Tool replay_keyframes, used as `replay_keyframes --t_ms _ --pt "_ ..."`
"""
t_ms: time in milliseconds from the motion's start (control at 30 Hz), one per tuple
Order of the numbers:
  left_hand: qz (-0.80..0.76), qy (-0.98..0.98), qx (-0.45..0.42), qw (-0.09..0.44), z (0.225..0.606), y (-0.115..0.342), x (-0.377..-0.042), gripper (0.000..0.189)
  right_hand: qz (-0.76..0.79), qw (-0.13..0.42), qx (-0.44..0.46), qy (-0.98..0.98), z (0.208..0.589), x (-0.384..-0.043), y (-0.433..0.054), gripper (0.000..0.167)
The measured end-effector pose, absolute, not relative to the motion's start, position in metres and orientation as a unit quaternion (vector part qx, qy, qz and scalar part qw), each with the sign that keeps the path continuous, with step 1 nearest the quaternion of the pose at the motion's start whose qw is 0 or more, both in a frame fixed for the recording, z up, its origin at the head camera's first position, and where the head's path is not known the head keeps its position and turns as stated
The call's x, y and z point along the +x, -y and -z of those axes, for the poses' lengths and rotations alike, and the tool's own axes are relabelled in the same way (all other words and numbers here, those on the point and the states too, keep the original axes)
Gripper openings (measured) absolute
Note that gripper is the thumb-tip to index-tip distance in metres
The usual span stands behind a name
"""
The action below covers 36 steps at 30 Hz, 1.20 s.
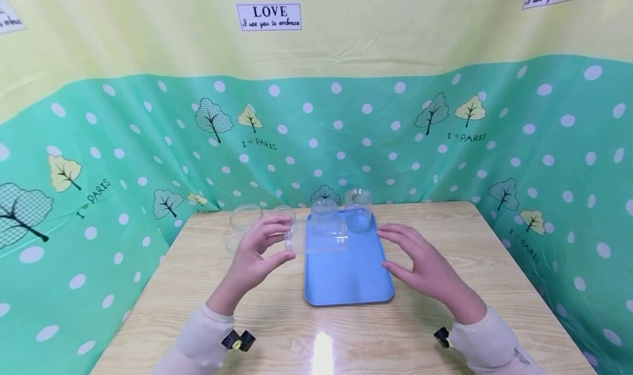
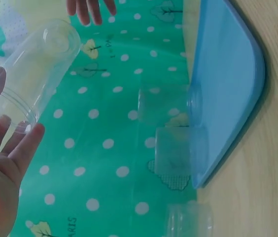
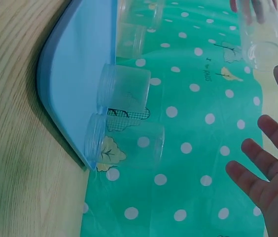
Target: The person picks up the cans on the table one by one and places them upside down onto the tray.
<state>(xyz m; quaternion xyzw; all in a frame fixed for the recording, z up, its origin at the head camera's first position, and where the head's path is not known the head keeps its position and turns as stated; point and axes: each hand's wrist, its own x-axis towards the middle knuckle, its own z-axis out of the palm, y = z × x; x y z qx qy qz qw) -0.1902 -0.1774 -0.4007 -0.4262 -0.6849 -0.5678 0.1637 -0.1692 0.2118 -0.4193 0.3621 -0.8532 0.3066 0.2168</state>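
Observation:
A tall clear plastic jar (image 1: 323, 239) lies sideways in the air above the blue tray (image 1: 348, 279). My left hand (image 1: 254, 258) grips it at the threaded rim end, thumb on one side and fingers on the other, as the left wrist view shows on the jar (image 2: 45, 69). My right hand (image 1: 420, 262) is spread with bent, loose fingers beyond the jar's base, a gap between them. At the tray's far end stand two more clear jars, a shorter one (image 1: 324, 207) and a taller one (image 1: 358, 213), both with threaded ends down in the right wrist view.
Left of the tray, partly behind my left hand, more clear containers (image 1: 245, 217) stand on the wooden table (image 1: 188, 287). A green and yellow printed curtain (image 1: 341, 128) surrounds the table's back and sides.

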Motion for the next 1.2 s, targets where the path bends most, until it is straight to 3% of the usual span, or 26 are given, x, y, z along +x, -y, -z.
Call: replay_keyframes --t_ms 467,1200 --pt "0.614 0.665 -0.409 0.120 0.413 0.157 -0.171 0.052 -0.453 0.157 0.343 0.808 0.415 -0.164 -0.210 0.072" --pt "0.635 0.658 -0.394 0.095 0.430 0.143 -0.164 0.050 -0.562 0.094 0.411 0.712 0.425 -0.162 -0.197 0.068"
